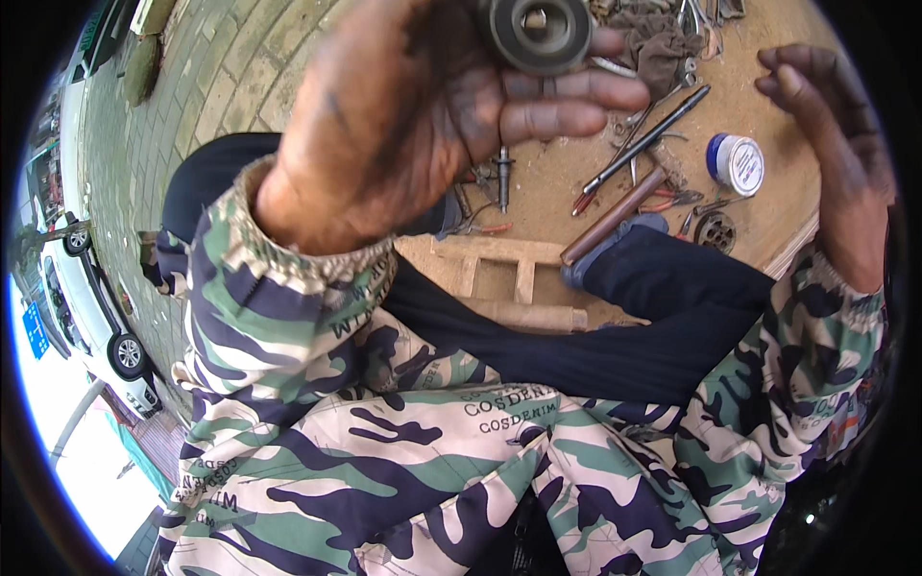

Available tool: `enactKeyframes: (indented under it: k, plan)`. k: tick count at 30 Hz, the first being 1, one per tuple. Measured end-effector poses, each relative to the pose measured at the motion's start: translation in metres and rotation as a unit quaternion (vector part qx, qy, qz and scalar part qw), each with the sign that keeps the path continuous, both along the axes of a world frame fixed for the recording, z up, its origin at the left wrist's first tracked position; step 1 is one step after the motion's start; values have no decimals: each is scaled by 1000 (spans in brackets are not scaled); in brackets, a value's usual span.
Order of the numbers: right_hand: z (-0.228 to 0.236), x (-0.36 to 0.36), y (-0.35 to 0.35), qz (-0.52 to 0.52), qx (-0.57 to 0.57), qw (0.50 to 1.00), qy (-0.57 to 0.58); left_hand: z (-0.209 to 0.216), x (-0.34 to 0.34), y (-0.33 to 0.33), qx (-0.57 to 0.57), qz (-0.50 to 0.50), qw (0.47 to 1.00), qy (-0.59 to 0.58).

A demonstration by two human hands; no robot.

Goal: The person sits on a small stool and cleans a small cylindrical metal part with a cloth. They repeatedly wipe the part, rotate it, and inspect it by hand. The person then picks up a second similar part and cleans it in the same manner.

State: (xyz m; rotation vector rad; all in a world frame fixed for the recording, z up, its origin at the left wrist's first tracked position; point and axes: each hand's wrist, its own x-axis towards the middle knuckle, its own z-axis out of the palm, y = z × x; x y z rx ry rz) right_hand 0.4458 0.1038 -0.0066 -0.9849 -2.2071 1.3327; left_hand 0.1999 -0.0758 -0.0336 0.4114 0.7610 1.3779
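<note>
My left hand point(423, 125) is raised close to the camera, palm toward it, with a dark ring-shaped bearing point(502, 46) in its grip. The bearing has a metal inner ring and an open centre; the top of the picture cuts it off. Dark grease smears my palm, and the lower fingers stretch out below the bearing. At the far right, my right hand point(840, 134) is held over the edge of the board, apart from the bearing. Its fingers are loosely bent and parted from the thumb, with nothing visible in them.
On the wooden board point(547, 182) lie a black rod point(648, 139), a brown handle point(615, 216), red-handled pliers point(667, 200), a round holed metal part point(715, 231) and a blue-and-white tub point(740, 165). Beyond are dark rags point(658, 53). A white car point(91, 293) stands left.
</note>
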Motion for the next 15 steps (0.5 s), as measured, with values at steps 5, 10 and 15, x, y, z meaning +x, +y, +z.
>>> enactKeyframes:
  k: [5,10,15]
  plan:
    - [9,-26,-21,22,-58,997,38,-9,7,-6,-70,8,997,-14]
    - [12,-36,-29,87,-61,992,65,-4,14,0,-97,-15,995,-29]
    - [9,-45,-34,132,54,989,48,3,16,4,-125,-21,991,-39]
